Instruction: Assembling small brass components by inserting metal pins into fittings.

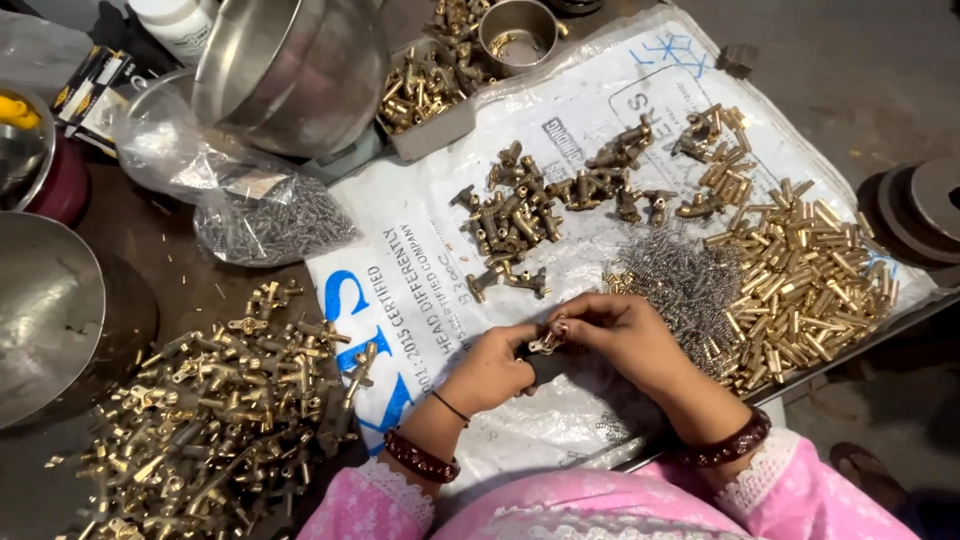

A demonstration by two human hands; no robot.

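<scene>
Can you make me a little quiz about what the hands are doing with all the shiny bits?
1. True or false: both hands hold one small brass part between them.
2. Which pile lies nearest the right hand? A) thin metal springs B) red buttons C) wooden pegs
3. Fill in: the white sheet under the hands is a printed plastic ____.

Key:
1. True. The left hand and right hand meet on the small brass part.
2. A. The springs lie just beyond the right hand, beside the brass tubes.
3. Sack. The sack also carries a heap of brass fittings.
</scene>
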